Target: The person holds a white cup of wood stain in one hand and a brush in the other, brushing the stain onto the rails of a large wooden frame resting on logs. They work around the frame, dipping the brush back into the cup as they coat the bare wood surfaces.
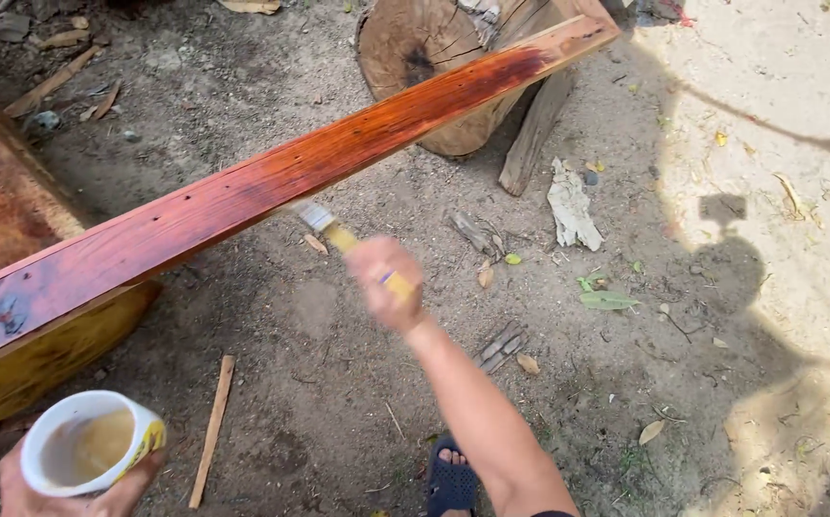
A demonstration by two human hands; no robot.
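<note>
Fingers of the outstretched right hand [388, 283] grip a paintbrush [338, 233]; left hand [70, 479] clasps a cup [84, 442].

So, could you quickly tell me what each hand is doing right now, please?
Left hand: closed around a white cup of yellowish liquid.
Right hand: closed on a paintbrush, its bristles at the red-stained plank.

We see hard daylight: the ground [798, 144] glares at right, our shadow falls there, and the right hand [388, 282] is motion-blurred.
</note>
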